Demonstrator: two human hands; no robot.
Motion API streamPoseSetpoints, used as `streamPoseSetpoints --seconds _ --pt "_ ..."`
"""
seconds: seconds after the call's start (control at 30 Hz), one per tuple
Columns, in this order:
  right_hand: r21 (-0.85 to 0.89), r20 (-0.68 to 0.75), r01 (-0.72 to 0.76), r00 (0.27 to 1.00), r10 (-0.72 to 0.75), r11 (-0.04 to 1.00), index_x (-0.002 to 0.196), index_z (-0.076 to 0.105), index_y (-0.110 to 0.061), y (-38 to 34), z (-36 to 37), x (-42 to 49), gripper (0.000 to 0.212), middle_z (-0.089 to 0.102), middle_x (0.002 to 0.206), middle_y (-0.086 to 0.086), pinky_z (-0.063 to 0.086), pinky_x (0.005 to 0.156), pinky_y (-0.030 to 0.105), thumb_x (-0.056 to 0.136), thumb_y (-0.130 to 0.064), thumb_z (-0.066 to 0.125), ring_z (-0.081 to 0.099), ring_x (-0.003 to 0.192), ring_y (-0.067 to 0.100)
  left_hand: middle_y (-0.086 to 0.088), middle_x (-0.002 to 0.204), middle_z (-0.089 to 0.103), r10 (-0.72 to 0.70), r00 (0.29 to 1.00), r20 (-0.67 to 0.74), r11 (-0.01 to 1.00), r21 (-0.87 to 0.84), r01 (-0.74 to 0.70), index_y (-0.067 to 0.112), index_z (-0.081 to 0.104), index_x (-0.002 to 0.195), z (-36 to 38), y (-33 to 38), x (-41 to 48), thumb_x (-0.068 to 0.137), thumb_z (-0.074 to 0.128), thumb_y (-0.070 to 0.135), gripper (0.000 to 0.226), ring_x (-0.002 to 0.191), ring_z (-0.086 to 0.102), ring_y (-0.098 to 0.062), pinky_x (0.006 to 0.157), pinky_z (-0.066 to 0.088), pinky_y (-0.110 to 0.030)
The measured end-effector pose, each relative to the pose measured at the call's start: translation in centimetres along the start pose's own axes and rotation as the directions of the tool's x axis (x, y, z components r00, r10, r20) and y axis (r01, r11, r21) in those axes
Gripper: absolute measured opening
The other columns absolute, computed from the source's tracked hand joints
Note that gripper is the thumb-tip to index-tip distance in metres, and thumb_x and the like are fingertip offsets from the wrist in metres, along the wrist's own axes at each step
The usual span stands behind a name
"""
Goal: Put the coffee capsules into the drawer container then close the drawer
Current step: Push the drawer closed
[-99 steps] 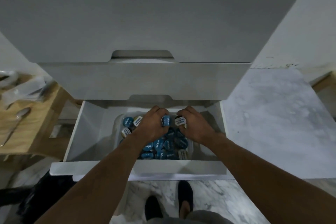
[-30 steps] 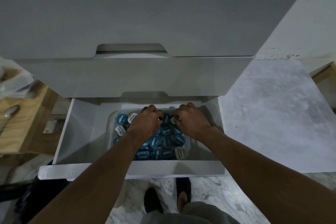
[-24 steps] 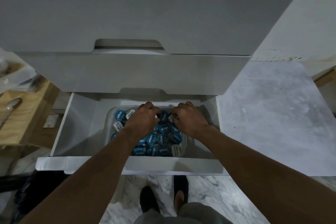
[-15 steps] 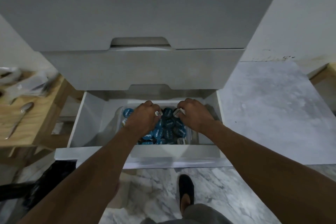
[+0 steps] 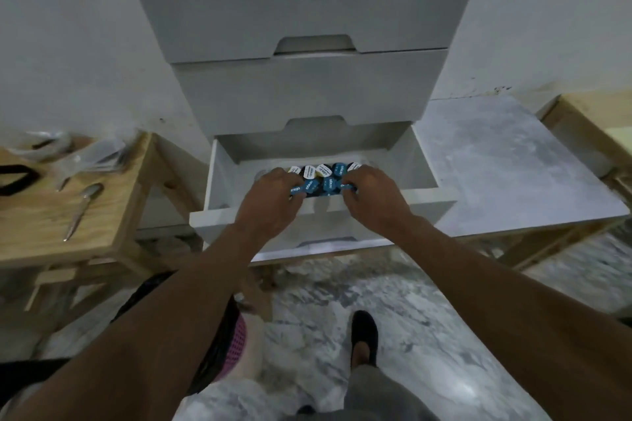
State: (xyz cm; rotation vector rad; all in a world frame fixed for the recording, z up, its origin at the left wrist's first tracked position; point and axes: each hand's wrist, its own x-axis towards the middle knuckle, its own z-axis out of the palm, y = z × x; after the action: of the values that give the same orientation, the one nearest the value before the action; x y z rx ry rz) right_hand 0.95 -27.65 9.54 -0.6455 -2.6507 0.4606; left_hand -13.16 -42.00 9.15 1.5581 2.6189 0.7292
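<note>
The coffee capsules (image 5: 318, 181) lie heaped in the open drawer (image 5: 427, 207) between the two hands. The left hand (image 5: 270, 203) and right hand (image 5: 372, 198) each curl their fingers round capsules at the heap's sides.

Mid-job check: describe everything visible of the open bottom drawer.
The drawer is white, smooth and boxy, the lowest of the stack, pulled out, with a notch low in its front panel. Inside lie coffee capsules, blue- and white-lidded. The left hand and right hand reach over its front edge, gripping capsules.
</note>
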Motion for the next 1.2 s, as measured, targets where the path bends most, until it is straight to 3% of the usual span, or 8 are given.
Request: streamPoseSetpoints --seconds 0.2,0.4,0.6,0.83,1.2 --pt "-0.054 -0.045 0.105 0.993 -0.108 0.993 0.095 0.070 0.001 -1.0 0.7 -4.0 0.020 0.068 0.093 0.017 0.047 0.091 0.040 0.077 -0.008 0.070 0.061 0.090 0.035 -0.012 0.106 0.064 0.081 0.995 -0.062 0.997 0.004 -0.081 0.007 0.067 0.107 0.0 -1.0 -4.2 0.086 0.065 0.020 0.024 0.096 0.059 -0.030 0.085 0.047 -0.036" --pt "-0.185 -0.086 0.145 0.983 -0.163 0.972 0.103 0.069 0.002 0.7 1.0 -5.0 0.031 0.067 0.101 0.019 0.051 0.084 0.040 0.073 -0.004 0.075 0.061 0.089 0.037 -0.015 0.103 0.064 0.158 0.978 -0.136 0.982 0.124 -0.141 0.002 0.067 0.107 0.5 -2.8 -6.4 0.079 0.070 0.004 0.028 0.095 0.058 -0.033 0.083 0.052 -0.041" --pt "-0.196 -0.203 0.194 0.951 -0.234 0.961 0.093 0.072 0.002 2.1 1.3 -4.8 0.018 0.069 0.092 0.017 0.053 0.073 0.035 0.075 -0.002 0.074 0.062 0.079 0.034 -0.014 0.102 0.067 0.200 0.961 -0.188 0.965 0.205 -0.161 0.003 0.069 0.105 1.0 -4.2 -6.6 0.080 0.069 0.003 0.025 0.092 0.061 -0.031 0.078 0.054 -0.039" --pt "-0.219 -0.234 0.216 0.935 -0.266 0.952 0.088 0.074 0.000 3.3 2.1 -3.5 0.010 0.070 0.088 0.016 0.052 0.066 0.032 0.079 -0.004 0.073 0.061 0.074 0.032 -0.015 0.097 0.069 0.207 0.961 -0.184 0.962 0.219 -0.165 0.002 0.070 0.101 0.9 -4.5 -5.1 0.079 0.072 0.004 0.022 0.087 0.063 -0.032 0.072 0.055 -0.039" --pt "-0.241 -0.237 0.180 0.942 -0.238 0.954 0.091 0.073 -0.001 5.1 2.6 3.2 0.015 0.070 0.094 0.017 0.055 0.073 0.037 0.082 -0.012 0.071 0.064 0.083 0.033 -0.020 0.096 0.069 0.152 0.966 -0.208 0.970 0.221 -0.105 -0.001 0.070 0.098 0.0 -5.6 1.4 0.076 0.074 0.005 0.023 0.086 0.065 -0.036 0.074 0.056 -0.046"
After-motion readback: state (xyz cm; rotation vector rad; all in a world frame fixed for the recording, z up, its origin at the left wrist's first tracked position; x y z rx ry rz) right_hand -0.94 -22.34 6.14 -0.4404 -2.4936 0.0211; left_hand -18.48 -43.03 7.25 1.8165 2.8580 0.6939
